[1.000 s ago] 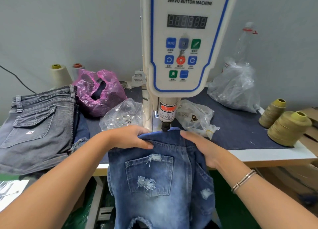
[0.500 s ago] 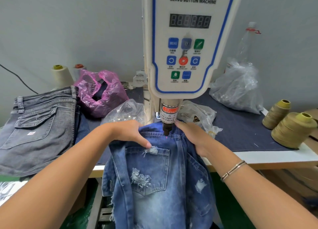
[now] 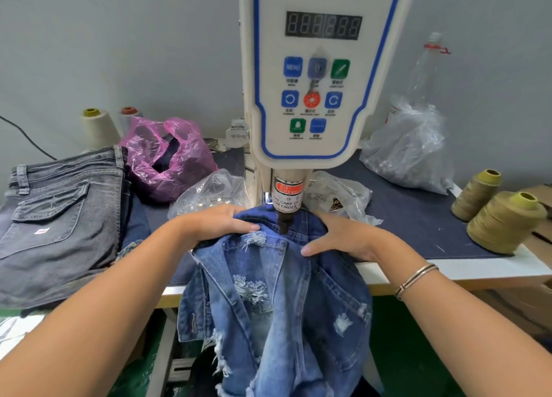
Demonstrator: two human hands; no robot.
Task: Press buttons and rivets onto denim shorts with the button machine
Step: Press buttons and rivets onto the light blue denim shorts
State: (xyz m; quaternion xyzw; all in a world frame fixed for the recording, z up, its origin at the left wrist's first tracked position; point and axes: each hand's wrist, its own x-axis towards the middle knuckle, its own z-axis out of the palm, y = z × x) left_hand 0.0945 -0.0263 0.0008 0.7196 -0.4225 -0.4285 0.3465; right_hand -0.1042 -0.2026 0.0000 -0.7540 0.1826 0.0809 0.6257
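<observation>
The white servo button machine (image 3: 316, 98) stands in the middle of the table, and its dark punch (image 3: 283, 225) points down onto the waistband of the ripped blue denim shorts (image 3: 268, 292). The shorts hang over the front edge of the table. My left hand (image 3: 221, 223) grips the waistband just left of the punch, thumb on top. On the other side my right hand (image 3: 337, 235) holds the denim, its thumb spread toward me. Both hands sit very close to the punch.
Folded grey denim shorts (image 3: 59, 211) lie at the left. A pink bag (image 3: 170, 163) and clear bags of metal parts (image 3: 209, 193) (image 3: 337, 196) (image 3: 409, 155) surround the machine. Olive thread cones (image 3: 504, 220) stand at the right, pale cones (image 3: 98, 128) at the back left.
Both hands slid the shorts further up onto the table, bringing the waistband under the punch. The denim is more bunched and folded, and my right thumb has spread out.
</observation>
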